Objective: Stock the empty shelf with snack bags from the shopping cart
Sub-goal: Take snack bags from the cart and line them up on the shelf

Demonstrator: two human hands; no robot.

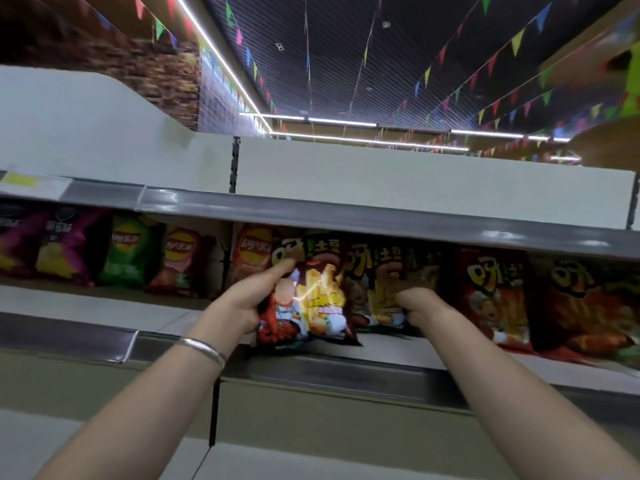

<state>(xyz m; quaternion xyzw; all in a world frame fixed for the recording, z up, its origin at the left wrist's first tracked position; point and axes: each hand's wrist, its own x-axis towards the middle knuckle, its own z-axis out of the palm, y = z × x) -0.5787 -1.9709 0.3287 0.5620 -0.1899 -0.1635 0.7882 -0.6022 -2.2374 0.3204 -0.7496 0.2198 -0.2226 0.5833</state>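
Observation:
My left hand (pixel 247 299) grips the left edge of a dark red snack bag (pixel 311 299) with yellow fries printed on it; its index finger lies along the bag's upper left. The bag stands on the middle shelf (pixel 398 351) near its front lip. My right hand (pixel 415 304) holds the front of a second, similar snack bag (pixel 381 282) standing just behind and to the right. A silver bangle sits on my left wrist. The shopping cart is out of view.
More red snack bags (pixel 498 289) stand to the right on the same shelf. Lay's chip bags (pixel 131 254) in green, purple and red fill the left part. The grey upper shelf edge (pixel 346 216) overhangs the bags. Bare shelf lies below.

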